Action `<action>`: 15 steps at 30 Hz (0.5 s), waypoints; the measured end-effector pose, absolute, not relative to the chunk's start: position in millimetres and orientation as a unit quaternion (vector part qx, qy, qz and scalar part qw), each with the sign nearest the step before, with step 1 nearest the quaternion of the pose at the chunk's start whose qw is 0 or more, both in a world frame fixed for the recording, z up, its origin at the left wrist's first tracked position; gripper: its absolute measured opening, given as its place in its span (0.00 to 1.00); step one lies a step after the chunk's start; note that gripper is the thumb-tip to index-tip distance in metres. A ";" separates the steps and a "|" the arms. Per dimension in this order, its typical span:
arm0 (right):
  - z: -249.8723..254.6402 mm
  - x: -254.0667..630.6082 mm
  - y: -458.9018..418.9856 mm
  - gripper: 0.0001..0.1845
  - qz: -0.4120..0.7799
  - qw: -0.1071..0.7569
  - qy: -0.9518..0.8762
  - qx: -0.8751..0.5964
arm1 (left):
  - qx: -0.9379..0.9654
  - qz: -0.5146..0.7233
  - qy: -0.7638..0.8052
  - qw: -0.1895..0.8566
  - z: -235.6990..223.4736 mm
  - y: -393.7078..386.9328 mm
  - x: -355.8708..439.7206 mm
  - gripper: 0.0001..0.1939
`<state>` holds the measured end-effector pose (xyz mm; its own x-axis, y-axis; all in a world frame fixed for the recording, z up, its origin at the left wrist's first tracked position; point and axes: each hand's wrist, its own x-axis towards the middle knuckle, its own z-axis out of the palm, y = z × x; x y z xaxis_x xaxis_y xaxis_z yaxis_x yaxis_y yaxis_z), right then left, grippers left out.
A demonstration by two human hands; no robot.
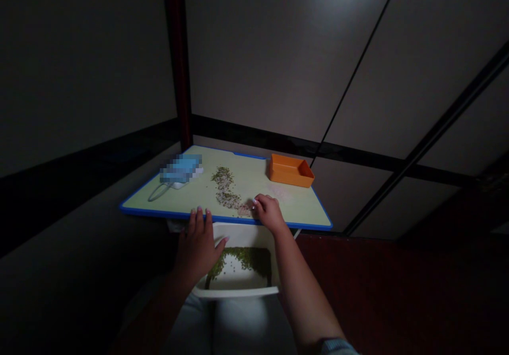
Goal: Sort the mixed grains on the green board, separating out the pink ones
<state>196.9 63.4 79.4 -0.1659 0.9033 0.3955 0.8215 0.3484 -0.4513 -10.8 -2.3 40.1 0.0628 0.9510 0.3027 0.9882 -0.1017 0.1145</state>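
Note:
My left hand (198, 250) lies open, its fingers on the near edge of the table (186, 195) and its thumb over the rim of a white bin (243, 293). Green beans (256, 259), probably mung beans, are spread inside this bin below the tabletop. Over the table's near part, my right hand (269, 213) is closed with its fingertips pinched together; what they hold, if anything, is too small to make out. Beside those fingertips ends a curved trail of mixed small grains (228, 198), green, dark and pale pinkish.
An orange open box (292, 177) stands at the table's back right. At the left is a blurred-out blue item (181, 167) with a pale cord loop (159, 191). Light wall panels (278, 52) close off the back; dark red floor (350, 286) shows at right.

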 end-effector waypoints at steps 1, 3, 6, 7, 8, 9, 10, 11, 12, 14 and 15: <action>79.7 196.8 63.1 0.11 0.066 0.309 -0.761 -0.566 | -0.727 -0.152 -0.666 0.061 40.2 -2.3 -11.0 0.40; 80.2 196.7 62.7 0.11 0.067 0.309 -0.763 -0.563 | -0.728 -0.153 -0.665 0.061 40.5 -2.3 -11.2 0.40; 80.0 196.6 63.0 0.11 0.067 0.306 -0.768 -0.558 | -0.726 -0.156 -0.667 0.062 40.7 -2.5 -10.9 0.40; 79.7 196.6 63.3 0.11 0.066 0.304 -0.770 -0.557 | -0.725 -0.158 -0.668 0.063 40.6 -2.5 -10.8 0.40; 79.4 196.6 63.6 0.11 0.063 0.303 -0.771 -0.557 | -0.724 -0.159 -0.668 0.063 40.6 -2.5 -10.6 0.39; 79.0 196.6 63.8 0.11 0.061 0.302 -0.771 -0.557 | -0.725 -0.160 -0.667 0.063 40.6 -2.6 -10.5 0.39; 78.8 196.6 64.0 0.11 0.060 0.303 -0.771 -0.557 | -0.725 -0.161 -0.667 0.063 40.6 -2.6 -10.4 0.39; 78.7 196.5 64.0 0.11 0.060 0.303 -0.771 -0.557 | -0.725 -0.161 -0.667 0.062 40.6 -2.7 -10.4 0.39; 78.8 196.4 63.9 0.10 0.060 0.303 -0.772 -0.556 | -0.725 -0.162 -0.667 0.061 40.6 -2.8 -10.4 0.39; 79.5 196.0 63.2 0.10 0.059 0.303 -0.773 -0.554 | -0.725 -0.161 -0.667 0.059 40.4 -2.9 -10.6 0.40; 79.9 195.7 62.8 0.11 0.059 0.302 -0.773 -0.554 | -0.725 -0.159 -0.668 0.059 40.2 -3.0 -10.8 0.40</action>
